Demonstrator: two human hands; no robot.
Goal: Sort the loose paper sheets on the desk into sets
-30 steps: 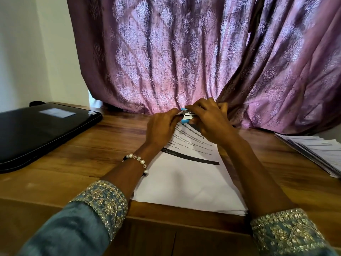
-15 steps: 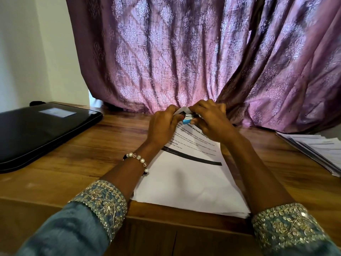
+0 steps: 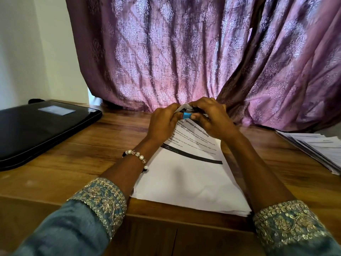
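A stack of white printed sheets (image 3: 191, 178) lies in the middle of the wooden desk (image 3: 77, 156), its near edge at the desk front. My left hand (image 3: 162, 124) pinches the stack's lifted far corner. My right hand (image 3: 210, 119) grips a small blue and metal stapler (image 3: 187, 113) at that same corner. Most of the stapler is hidden by my fingers. A second pile of printed sheets (image 3: 319, 150) lies fanned at the right edge of the desk.
A closed black laptop (image 3: 40, 126) rests on the left part of the desk. A purple patterned curtain (image 3: 193, 56) hangs down to the desk's far edge right behind my hands. A white wall stands at the left.
Both hands stay at the far corner of the stack. The corner has lifted a little and the stapler has shifted slightly between my fingers.
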